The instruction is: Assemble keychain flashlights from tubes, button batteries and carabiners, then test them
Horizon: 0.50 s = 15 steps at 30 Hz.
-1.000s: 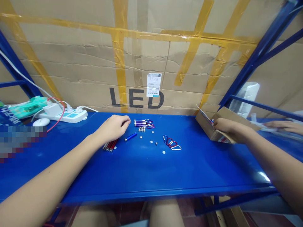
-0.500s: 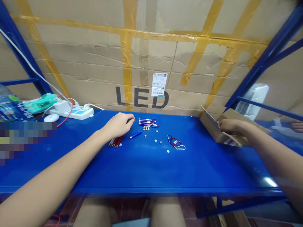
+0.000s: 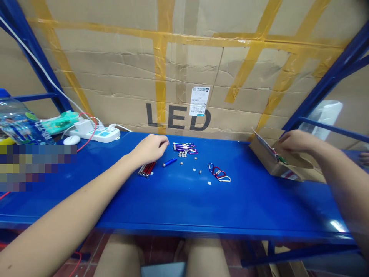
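Observation:
My left hand (image 3: 150, 149) rests on the blue table, fingers curled in, with nothing visible in them. Just below it lies a row of red and silver metal tubes (image 3: 147, 168), partly covered by the hand. To its right is a single blue tube (image 3: 170, 162). Beyond that are several purple penlight-like tubes with clips (image 3: 183, 147) and a cluster of small button cells (image 3: 182, 154). At the right, my right hand (image 3: 295, 141) is over an open cardboard box (image 3: 266, 159), its fingers bent down inside. The fingertips are hidden, so what they grip cannot be made out.
Three carabiners (image 3: 219, 172) in blue, red and silver lie right of centre. Small white discs (image 3: 209, 183) and a tiny metal piece (image 3: 200, 172) are scattered nearby. A power strip (image 3: 105, 134) and a water bottle (image 3: 24, 123) stand at left. Large cardboard (image 3: 121, 84) backs the table.
My right hand has risen a little within the box, uncovering green and red bits at the box's inner side. My left hand stays put on the table. The view has shifted slightly left.

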### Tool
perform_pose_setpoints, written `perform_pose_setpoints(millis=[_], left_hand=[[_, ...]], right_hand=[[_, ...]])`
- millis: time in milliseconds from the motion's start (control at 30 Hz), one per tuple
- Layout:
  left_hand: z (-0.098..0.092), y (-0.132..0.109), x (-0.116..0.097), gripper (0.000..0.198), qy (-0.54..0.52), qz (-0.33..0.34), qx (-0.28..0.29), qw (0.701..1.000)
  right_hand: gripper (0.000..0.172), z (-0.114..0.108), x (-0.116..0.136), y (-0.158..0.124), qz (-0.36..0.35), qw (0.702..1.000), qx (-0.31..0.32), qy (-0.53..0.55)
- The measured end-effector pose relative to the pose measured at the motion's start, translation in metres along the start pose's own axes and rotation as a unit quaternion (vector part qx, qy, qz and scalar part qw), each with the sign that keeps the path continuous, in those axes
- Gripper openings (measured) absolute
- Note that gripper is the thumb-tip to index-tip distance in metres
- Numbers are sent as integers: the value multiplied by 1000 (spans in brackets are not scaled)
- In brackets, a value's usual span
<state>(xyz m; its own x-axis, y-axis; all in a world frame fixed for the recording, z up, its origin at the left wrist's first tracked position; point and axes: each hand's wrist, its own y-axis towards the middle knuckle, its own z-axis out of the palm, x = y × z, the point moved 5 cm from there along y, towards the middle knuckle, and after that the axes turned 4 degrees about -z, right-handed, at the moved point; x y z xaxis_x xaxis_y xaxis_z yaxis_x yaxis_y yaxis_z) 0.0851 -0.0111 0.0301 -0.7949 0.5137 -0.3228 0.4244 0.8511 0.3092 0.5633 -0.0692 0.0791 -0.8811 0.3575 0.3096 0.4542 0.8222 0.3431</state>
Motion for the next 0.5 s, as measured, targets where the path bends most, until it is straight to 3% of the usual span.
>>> perform_pose_setpoints(millis=[67, 133, 200, 267, 300, 400, 500], left_hand=[[2, 0, -2, 28, 0, 11, 4, 1000], [5, -1, -6, 28, -2, 25, 12, 1000], [8, -3, -11, 29, -8, 43, 23, 999], [11, -6, -16, 29, -14, 67, 35, 997], [12, -7, -18, 29, -16, 78, 41, 996], [18, -9, -21, 28, -10, 103, 59, 993], [22, -9, -22, 27, 6, 121, 71, 990]], right_hand=[[9, -17, 28, -20, -2, 999, -29, 44], [8, -17, 77, -48, -83, 977, -10, 196], [16, 4, 137, -80, -198, 905, 125, 354], [19, 33, 189, -107, -277, 823, 268, 416], [19, 47, 208, -116, -296, 796, 308, 429], [20, 78, 239, -122, -309, 754, 343, 468], [22, 94, 238, -119, -296, 761, 339, 467]])
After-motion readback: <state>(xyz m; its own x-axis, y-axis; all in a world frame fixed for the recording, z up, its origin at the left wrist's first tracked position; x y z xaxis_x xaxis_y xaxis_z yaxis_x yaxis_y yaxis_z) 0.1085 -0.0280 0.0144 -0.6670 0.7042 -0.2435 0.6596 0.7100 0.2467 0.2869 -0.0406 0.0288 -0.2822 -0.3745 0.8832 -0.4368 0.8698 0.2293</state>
